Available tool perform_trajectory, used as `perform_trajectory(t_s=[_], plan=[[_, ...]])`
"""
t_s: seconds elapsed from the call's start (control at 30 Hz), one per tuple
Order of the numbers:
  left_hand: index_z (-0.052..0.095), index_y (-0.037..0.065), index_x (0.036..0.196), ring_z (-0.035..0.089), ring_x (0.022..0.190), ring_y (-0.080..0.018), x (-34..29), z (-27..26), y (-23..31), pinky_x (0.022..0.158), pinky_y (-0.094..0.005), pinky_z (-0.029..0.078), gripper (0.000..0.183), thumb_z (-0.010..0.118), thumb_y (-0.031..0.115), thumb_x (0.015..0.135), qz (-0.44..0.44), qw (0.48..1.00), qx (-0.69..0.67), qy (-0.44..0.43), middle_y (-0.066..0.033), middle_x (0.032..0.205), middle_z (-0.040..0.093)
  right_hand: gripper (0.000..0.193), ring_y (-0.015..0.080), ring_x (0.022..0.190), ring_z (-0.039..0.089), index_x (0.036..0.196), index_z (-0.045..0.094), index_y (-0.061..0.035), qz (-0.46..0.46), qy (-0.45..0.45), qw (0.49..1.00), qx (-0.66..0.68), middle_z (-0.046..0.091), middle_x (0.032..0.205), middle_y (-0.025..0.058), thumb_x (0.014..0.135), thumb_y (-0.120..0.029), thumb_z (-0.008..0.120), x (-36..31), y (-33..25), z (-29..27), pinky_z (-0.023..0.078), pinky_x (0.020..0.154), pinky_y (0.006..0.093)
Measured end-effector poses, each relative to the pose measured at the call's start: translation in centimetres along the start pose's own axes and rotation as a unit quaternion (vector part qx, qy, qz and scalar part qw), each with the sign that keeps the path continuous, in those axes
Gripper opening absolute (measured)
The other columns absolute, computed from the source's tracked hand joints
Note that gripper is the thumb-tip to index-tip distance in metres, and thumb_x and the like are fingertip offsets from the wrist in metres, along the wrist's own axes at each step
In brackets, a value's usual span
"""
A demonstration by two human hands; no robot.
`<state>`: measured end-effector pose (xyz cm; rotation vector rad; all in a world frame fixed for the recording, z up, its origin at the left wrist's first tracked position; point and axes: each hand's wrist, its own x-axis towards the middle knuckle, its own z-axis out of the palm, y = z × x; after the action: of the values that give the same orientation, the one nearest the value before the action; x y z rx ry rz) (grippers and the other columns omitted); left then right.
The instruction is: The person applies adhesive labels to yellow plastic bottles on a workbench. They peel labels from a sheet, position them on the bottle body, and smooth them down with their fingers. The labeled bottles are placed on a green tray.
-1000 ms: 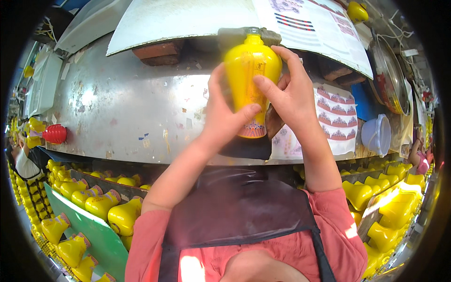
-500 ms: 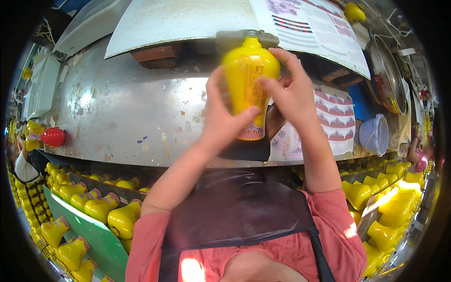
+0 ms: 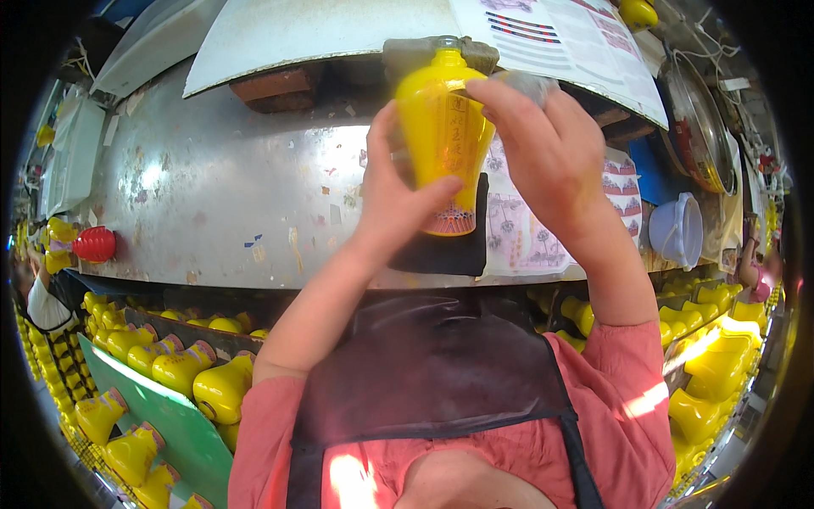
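A glossy yellow bottle [image 3: 443, 127] with dark lettering and a patterned band at its base tilts over the metal table. My left hand [image 3: 394, 182] grips its left side, thumb across the lower front, fingers partly hidden behind. My right hand [image 3: 555, 157] is curled beside the upper right, its index fingertip at the shoulder. A blurred greyish thing [image 3: 530, 85] shows at its fingers; I cannot make out what it is. The bottle's neck lies in front of a grey block-like support [image 3: 407, 58]. Beneath its base is a black cloth [image 3: 454, 256].
Printed decal sheets [image 3: 517, 242] lie right of the cloth, more on the white board [image 3: 339, 34] propped on bricks [image 3: 273, 87]. A pale bucket [image 3: 676, 231] stands right, a red ribbed object [image 3: 95, 244] left. Yellow bottles [image 3: 222, 386] fill racks near me. Other people are at both sides.
My right hand has shifted right, its thumb leaving the bottle's front, and the greyish thing now shows at its fingers. The bottle has moved slightly up and left in my left hand.
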<state>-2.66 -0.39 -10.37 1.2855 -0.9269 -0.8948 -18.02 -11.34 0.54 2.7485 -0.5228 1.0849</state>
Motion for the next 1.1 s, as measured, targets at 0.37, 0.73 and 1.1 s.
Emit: perform_trajectory(t_s=[0.37,0.73,1.1], plan=[[0.028,0.010,0.161,0.051,0.123,-0.0189,-0.7,-0.6,-0.8,0.103,-0.0357,0.041,0.078,0.038,0.064,0.106,0.092,0.996,0.010,-0.006,-0.0095,0.137,0.053,0.030,0.0286,0.091,0.071,0.118,0.066,-0.0019,0.218,-0.011,0.935,0.280,0.071,0.105,0.0147,0.089,-0.005,0.072,-6.0,-4.8,1.1,0.057,0.080,0.0376],[0.024,0.009,0.159,0.054,0.118,-0.0227,-0.3,-1.2,0.2,0.107,-0.0394,0.044,0.083,0.071,0.018,0.091,-0.003,0.993,-0.107,-0.046,-0.0131,0.142,0.045,0.035,0.0284,0.102,0.066,0.127,0.058,-0.0034,0.329,0.142,0.879,0.314,0.065,0.116,0.0147,0.094,-0.008,0.070,-6.6,-2.4,4.3,0.052,0.090,0.0363],[0.026,0.012,0.162,0.057,0.120,-0.0216,-0.3,-2.1,-0.1,0.109,-0.0389,0.045,0.089,0.075,0.012,0.088,-0.051,0.982,-0.171,-0.063,-0.0101,0.144,0.050,0.027,0.0281,0.082,0.072,0.103,0.072,-0.0066,0.041,0.100,0.988,0.106,0.074,0.097,0.0108,0.078,0.001,0.077,-5.2,-2.3,1.8,0.058,0.073,0.0359]])
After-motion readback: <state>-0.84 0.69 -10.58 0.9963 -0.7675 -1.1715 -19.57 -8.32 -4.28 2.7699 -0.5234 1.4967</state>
